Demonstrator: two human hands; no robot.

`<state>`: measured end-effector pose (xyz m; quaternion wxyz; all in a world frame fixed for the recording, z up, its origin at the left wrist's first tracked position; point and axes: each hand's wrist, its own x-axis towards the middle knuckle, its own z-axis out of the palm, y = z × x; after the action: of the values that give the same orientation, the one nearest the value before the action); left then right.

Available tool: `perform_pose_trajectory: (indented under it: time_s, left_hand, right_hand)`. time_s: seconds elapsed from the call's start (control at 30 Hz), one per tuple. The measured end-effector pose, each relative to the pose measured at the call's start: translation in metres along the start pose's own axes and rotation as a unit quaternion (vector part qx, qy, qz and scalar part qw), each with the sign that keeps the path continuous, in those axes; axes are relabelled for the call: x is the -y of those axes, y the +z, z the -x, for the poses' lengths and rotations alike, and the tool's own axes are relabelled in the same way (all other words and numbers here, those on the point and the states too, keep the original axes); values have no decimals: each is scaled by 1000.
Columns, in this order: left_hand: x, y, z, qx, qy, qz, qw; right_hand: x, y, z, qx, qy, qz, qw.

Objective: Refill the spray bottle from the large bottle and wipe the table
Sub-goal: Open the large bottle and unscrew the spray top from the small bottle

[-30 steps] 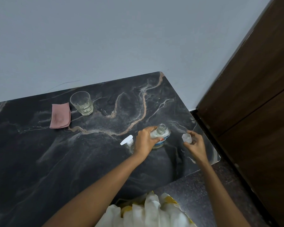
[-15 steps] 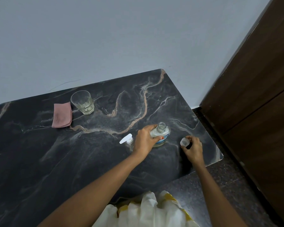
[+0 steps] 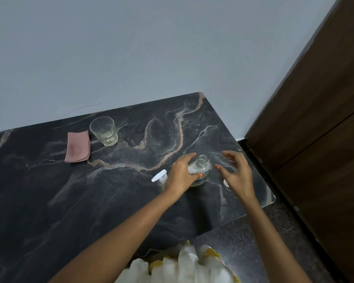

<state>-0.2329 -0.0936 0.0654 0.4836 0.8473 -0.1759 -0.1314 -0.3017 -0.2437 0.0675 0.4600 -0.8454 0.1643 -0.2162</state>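
A: Where does the large clear plastic bottle with a blue-banded label (image 3: 199,172) sit?

B: Upright on the dark marbled stone bench (image 3: 110,201), close to its right edge. The neck is open, with no cap on it. The left hand (image 3: 181,176) is wrapped round the body, fingers behind and thumb in front. I read that as steadying it for a lift and pour.

A: And the other side?

B: The right hand (image 3: 236,173) hovers just beside the bottle, on the side toward the right edge. Its fingers are spread and loose, grasping nothing, and it is slightly blurred. It looks placed to take the bottle from that side, but that is only my guess.

A: The target?

B: The small clear spray bottle with a white pump head (image 3: 161,177) stands just left of the left hand. The head appears seated, so I judge the refill not yet started; the head must come off first.

A: Anything loose?

B: A small pale round piece (image 3: 225,183) lies on the bench, half hidden under the right hand. It is probably the big bottle's cap, parked within reach.

A: The wiping kit?

B: A folded pink cloth (image 3: 77,147) lies near the far edge, toward the left, with a clear glass tumbler (image 3: 104,130) just beside it. Whether they touch, I cannot tell. Both sit well apart from the bottles, likely out of the way of pouring.

A: Tally?

B: Two bottles, one tumbler, one cloth, one cap-like piece, two hands.
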Motion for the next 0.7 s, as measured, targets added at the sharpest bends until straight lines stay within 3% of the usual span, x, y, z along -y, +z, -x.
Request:
perform_pose_trajectory:
  time_s: [0.13, 0.3, 0.47, 0.7]
  left_hand:
    - [0, -28, 1, -3, 22, 32, 999]
    - [11, -76, 4, -29, 15, 97, 995]
    - [48, -111, 8, -43, -33, 72, 996]
    - [84, -85, 27, 92, -69, 66, 991]
  right_hand:
    - [40, 17, 7, 41, -48, -52, 997]
    - [53, 59, 23, 103, -46, -73, 991]
    - [40, 93, 37, 150, -24, -45, 987]
    - [30, 118, 41, 136, 29, -21, 990]
